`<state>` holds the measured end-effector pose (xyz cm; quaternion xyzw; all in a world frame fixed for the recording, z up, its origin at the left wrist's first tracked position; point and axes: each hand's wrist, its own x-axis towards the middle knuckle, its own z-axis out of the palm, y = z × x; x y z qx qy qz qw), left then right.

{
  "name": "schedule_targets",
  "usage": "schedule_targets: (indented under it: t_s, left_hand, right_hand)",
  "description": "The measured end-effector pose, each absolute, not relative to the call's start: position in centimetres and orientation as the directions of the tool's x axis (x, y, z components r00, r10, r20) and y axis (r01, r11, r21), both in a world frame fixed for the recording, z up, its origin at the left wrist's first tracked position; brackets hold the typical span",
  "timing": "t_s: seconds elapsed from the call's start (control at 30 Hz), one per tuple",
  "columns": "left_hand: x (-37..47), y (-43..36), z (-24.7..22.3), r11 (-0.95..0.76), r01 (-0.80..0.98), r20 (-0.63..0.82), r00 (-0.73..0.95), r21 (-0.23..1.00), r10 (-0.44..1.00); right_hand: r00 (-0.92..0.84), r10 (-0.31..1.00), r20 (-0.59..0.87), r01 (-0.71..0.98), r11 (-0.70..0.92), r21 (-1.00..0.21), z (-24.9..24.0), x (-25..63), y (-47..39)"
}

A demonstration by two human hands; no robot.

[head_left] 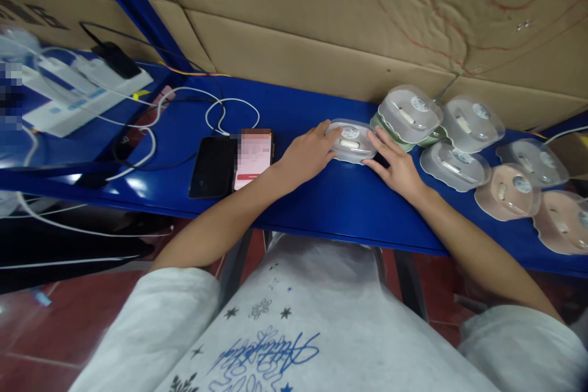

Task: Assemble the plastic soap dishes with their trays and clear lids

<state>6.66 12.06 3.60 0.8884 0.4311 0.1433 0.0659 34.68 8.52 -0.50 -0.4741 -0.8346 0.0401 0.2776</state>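
Note:
A small clear-lidded container (351,142) with a round label and a pale handle piece sits on the blue shelf. My left hand (312,150) rests against its left end, fingertips on the lid's edge. Against its right end lies my right hand (395,162), its fingers spread and the thumb low near the front rim. The container is held between both hands. Just to the right, a similar container (408,115) stands over green pieces (397,138).
More lidded containers, grey (454,165) and pink (508,192), stand at the right. Left of my hands lie a black phone (211,166) and a lit phone (253,159). White cables and a power strip (92,98) occupy the far left. Cardboard (285,30) backs the blue shelf (331,208).

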Motion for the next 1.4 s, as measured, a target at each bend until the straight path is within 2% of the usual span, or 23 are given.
schedule_targets:
  t_s: [0.23, 0.37, 0.5, 0.77, 0.87, 0.97, 1.07, 1.13, 1.2, 1.3, 1.4]
  left_hand:
    - [6.7, 11.5, 4.5, -0.613, 0.765, 0.166, 0.591, 0.198, 0.790]
    - [6.6, 11.8, 3.8, -0.663, 0.705, 0.231, 0.622, 0.251, 0.748]
    - [6.4, 12.3, 3.3, -0.693, 0.647, 0.236, 0.654, 0.319, 0.719]
    - [6.3, 12.5, 3.1, -0.725, 0.650, 0.215, 0.693, 0.229, 0.689]
    - [6.3, 12.2, 3.5, -0.721, 0.649, 0.181, 0.700, 0.243, 0.691]
    - [5.5, 12.4, 4.6, -0.686, 0.684, 0.111, 0.683, 0.248, 0.722]
    - [4.3, 13.7, 6.2, -0.599, 0.769, 0.003, 0.614, 0.223, 0.789]
    - [3.6, 14.9, 6.9, -0.553, 0.819, -0.033, 0.564, 0.154, 0.825]
    - [3.4, 16.0, 7.3, -0.552, 0.828, -0.040, 0.558, 0.100, 0.829]
    - [3.7, 16.8, 7.1, -0.590, 0.797, -0.058, 0.600, 0.131, 0.798]
    - [4.3, 16.3, 6.4, -0.608, 0.777, -0.035, 0.620, 0.162, 0.783]
  right_hand:
    - [-0.374, 0.828, 0.418, 0.793, 0.519, -0.318, -0.7, 34.7, 8.2]
    - [-0.390, 0.820, 0.419, 0.778, 0.537, -0.327, -0.8, 34.6, 8.2]
    - [-0.444, 0.797, 0.409, 0.743, 0.583, -0.329, -0.7, 34.5, 8.4]
    - [-0.446, 0.809, 0.383, 0.738, 0.574, -0.354, -0.9, 34.3, 8.3]
    - [-0.487, 0.790, 0.371, 0.739, 0.600, -0.307, -0.2, 33.9, 8.1]
    - [-0.553, 0.767, 0.327, 0.766, 0.622, -0.162, 2.1, 34.4, 8.2]
    - [-0.402, 0.808, 0.431, 0.885, 0.463, -0.042, 5.1, 36.5, 9.1]
    - [-0.257, 0.825, 0.503, 0.939, 0.337, -0.073, 6.6, 38.4, 10.1]
    - [-0.202, 0.838, 0.507, 0.941, 0.310, -0.137, 7.7, 39.7, 11.1]
    - [-0.219, 0.820, 0.528, 0.925, 0.347, -0.155, 8.3, 38.9, 11.8]
    - [-0.385, 0.786, 0.483, 0.875, 0.478, -0.080, 7.6, 35.1, 11.2]
